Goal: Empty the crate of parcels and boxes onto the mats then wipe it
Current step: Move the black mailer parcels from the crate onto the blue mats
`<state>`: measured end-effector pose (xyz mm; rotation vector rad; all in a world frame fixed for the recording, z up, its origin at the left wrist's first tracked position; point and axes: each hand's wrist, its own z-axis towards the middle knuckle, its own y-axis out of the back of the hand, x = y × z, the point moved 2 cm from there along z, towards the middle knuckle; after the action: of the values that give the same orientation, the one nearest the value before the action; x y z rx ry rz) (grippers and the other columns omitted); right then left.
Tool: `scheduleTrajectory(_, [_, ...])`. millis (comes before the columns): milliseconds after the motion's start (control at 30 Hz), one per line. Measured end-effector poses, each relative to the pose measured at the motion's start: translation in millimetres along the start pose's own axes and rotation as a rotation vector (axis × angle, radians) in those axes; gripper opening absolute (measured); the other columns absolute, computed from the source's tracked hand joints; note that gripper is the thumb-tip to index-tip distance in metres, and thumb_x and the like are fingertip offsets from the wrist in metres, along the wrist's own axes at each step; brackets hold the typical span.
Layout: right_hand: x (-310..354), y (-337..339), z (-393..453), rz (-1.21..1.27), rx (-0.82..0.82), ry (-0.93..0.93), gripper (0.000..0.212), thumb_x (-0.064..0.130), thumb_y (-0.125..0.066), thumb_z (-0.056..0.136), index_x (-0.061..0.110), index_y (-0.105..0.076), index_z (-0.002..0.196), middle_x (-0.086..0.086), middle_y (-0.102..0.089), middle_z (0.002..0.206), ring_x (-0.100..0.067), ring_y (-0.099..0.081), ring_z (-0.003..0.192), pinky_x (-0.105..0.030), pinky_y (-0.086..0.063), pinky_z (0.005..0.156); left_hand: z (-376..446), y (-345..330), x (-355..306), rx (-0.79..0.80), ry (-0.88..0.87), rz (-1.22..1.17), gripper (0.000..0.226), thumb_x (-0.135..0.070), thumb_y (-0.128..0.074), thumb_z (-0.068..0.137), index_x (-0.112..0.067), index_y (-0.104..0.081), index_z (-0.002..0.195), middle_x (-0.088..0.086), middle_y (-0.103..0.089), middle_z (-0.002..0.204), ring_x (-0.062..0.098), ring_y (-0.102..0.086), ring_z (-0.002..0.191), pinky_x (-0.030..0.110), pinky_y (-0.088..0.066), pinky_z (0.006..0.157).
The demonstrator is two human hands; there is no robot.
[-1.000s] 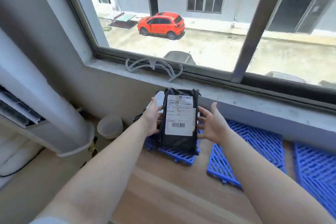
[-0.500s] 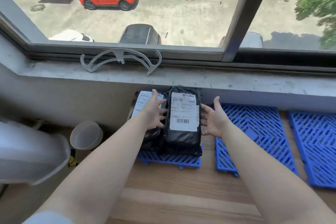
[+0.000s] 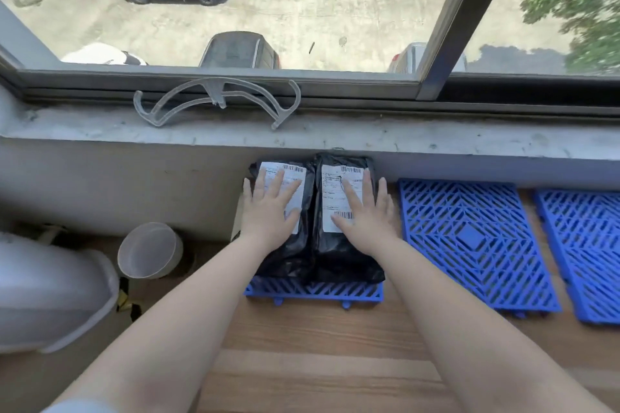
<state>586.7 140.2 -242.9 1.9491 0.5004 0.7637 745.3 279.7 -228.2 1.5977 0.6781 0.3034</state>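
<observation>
Two black plastic parcels with white shipping labels lie side by side on a blue lattice mat against the wall under the window sill. My left hand lies flat, fingers spread, on the left parcel. My right hand lies flat on the right parcel, covering part of its label. Neither hand grips anything. The crate is out of view.
Two more blue mats, a middle mat and a right mat, lie bare on the wooden floor. A clear plastic hanger rests on the sill. A small round bin and a white appliance stand at the left.
The right parcel went from held upright between both hands to lying flat on the mat beside the other. Both hands now rest flat on the parcels. The camera tilted down.
</observation>
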Motion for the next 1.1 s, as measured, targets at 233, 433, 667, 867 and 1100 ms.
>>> scheduleTrajectory(233, [22,-37,0,-0.211,-0.036,0.036,0.063,0.058,-0.007,0.100,0.036,0.016,0.154,0.004,0.026,0.161,-0.032,0.027,0.147,-0.055,0.015,0.118,-1,-48,-9,0.077,0.055,0.118,0.061,-0.064,-0.001,0.096,-0.044,0.028,0.145,0.001,0.031,0.160,0.031,0.031,0.146,0.062,0.017,0.114])
scheduleTrajectory(433, [23,-41,1,-0.263,-0.050,0.007,0.068,0.061,0.006,0.091,0.037,0.016,0.154,0.004,0.024,0.162,-0.033,0.023,0.148,-0.059,0.011,0.118,-1,-55,-22,0.053,0.070,0.122,0.059,-0.060,-0.001,0.099,-0.042,0.021,0.151,0.003,0.025,0.162,0.032,0.024,0.148,0.063,0.014,0.114])
scheduleTrajectory(667, [27,-36,2,-0.327,-0.010,0.000,0.063,0.060,-0.004,0.099,0.036,0.019,0.153,0.003,0.027,0.162,-0.035,0.031,0.144,-0.059,0.015,0.116,1,-41,-25,0.104,0.042,0.168,0.061,-0.058,-0.004,0.101,-0.036,0.013,0.155,0.008,0.019,0.164,0.037,0.017,0.149,0.068,0.009,0.113])
scheduleTrajectory(867, [18,-4,-20,-0.285,-0.014,-0.033,0.074,0.065,-0.024,0.097,0.032,0.003,0.157,0.000,0.003,0.166,-0.039,0.016,0.149,-0.060,0.009,0.118,-3,-10,-37,0.027,-0.092,0.125,0.059,-0.050,-0.021,0.104,-0.026,-0.012,0.157,0.010,-0.011,0.165,0.032,-0.002,0.152,0.062,0.001,0.118])
scheduleTrajectory(1100, [-46,38,-78,-0.284,-0.069,-0.058,0.071,0.053,-0.051,0.091,0.027,-0.025,0.152,-0.005,-0.032,0.153,-0.031,-0.027,0.140,-0.053,-0.028,0.113,-13,13,-92,-0.012,-0.367,0.204,0.063,-0.056,-0.043,0.095,-0.029,-0.030,0.150,0.009,-0.024,0.159,0.033,-0.018,0.145,0.054,-0.013,0.117])
